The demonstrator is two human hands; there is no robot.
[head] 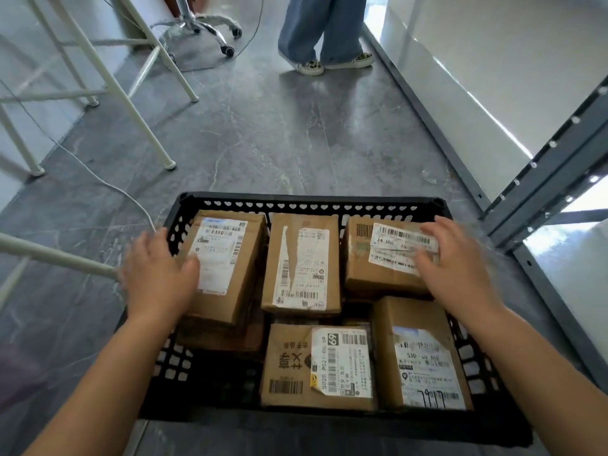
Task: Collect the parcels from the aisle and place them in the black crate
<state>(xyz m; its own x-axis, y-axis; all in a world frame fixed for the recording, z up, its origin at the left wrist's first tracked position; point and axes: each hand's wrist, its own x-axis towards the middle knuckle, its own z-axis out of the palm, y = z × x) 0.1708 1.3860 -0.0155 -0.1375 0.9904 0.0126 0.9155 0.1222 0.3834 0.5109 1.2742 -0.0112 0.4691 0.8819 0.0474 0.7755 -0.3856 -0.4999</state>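
Note:
A black crate (309,203) with a perforated rim sits on the grey floor in front of me. Several brown cardboard parcels with white shipping labels lie inside it: a left stack (227,255), a middle box (302,261), a far right box (375,268) and two near boxes (296,366) (424,353). My left hand (158,271) hovers with fingers apart over the crate's left wall and the left parcel's edge. My right hand (454,261) is spread over the far right box, at its label. Both hands are motion-blurred, and neither grips anything.
A person in wide jeans and sneakers (325,34) stands up the aisle. White table legs (131,103) and a white cable (98,179) lie to the left, an office chair base (210,28) beyond. A grey metal shelf frame (539,192) borders the right.

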